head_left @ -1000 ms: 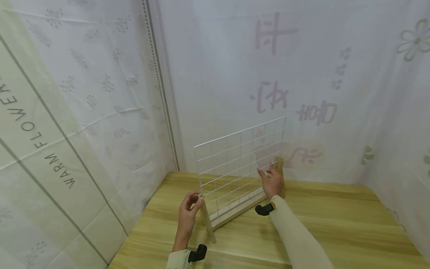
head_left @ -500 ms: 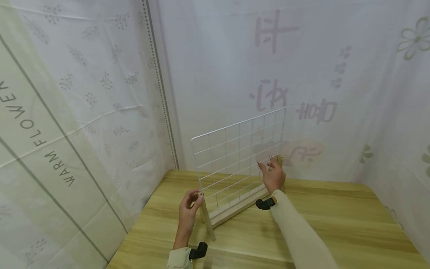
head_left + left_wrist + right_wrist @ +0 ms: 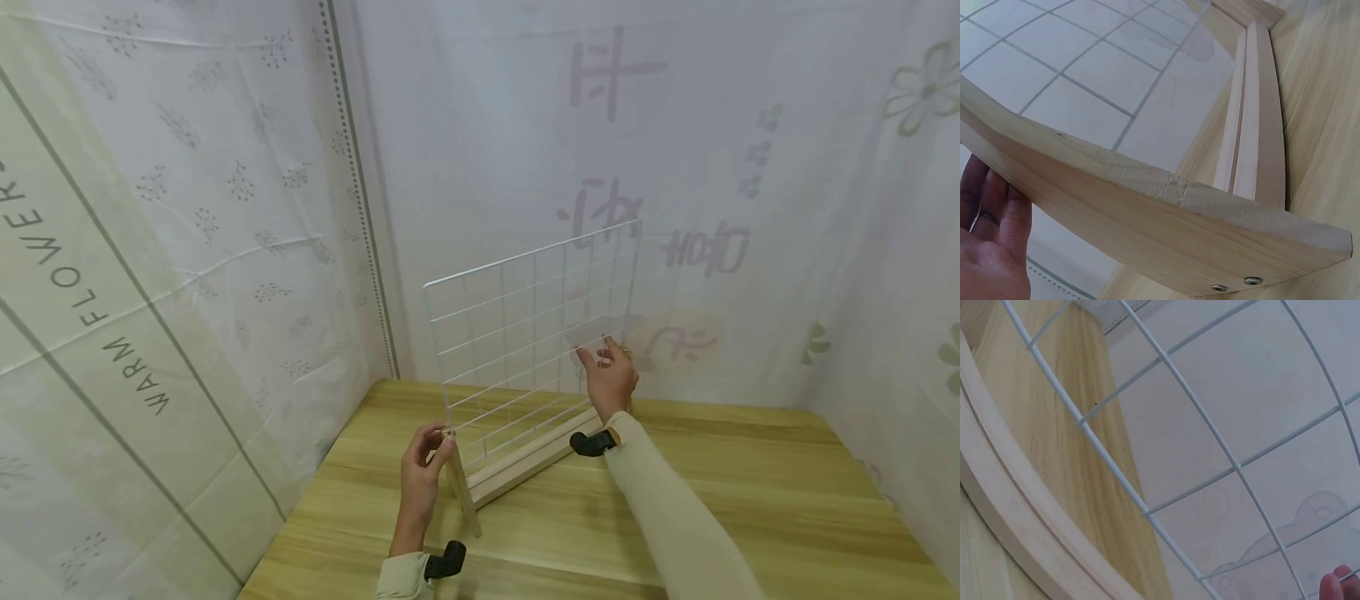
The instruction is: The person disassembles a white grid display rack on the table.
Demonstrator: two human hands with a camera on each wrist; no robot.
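Note:
A white wire grid panel (image 3: 532, 252) stands tilted above a pale wooden frame with a grooved base rail (image 3: 525, 463). In the right wrist view, the bottom wire of the grid (image 3: 1235, 467) is apart from the rail. My left hand (image 3: 420, 475) grips the top of the frame's left upright (image 3: 462, 487), thumb on the near side. Toward the grid's right side, my right hand (image 3: 611, 379) pinches its wires; only fingertips (image 3: 1332, 587) show in the right wrist view. Behind that hand, the right upright (image 3: 628, 358) is mostly hidden.
The frame stands on a wood-grain table (image 3: 750, 492). Printed curtains (image 3: 480, 167) hang close behind it and along the left side. Two bolt heads (image 3: 1253, 281) show low on the left upright.
The wire grid has risen steadily out of the frame, lifted by my right hand, and a gap has opened above the base rail. My left hand has stayed on the left upright.

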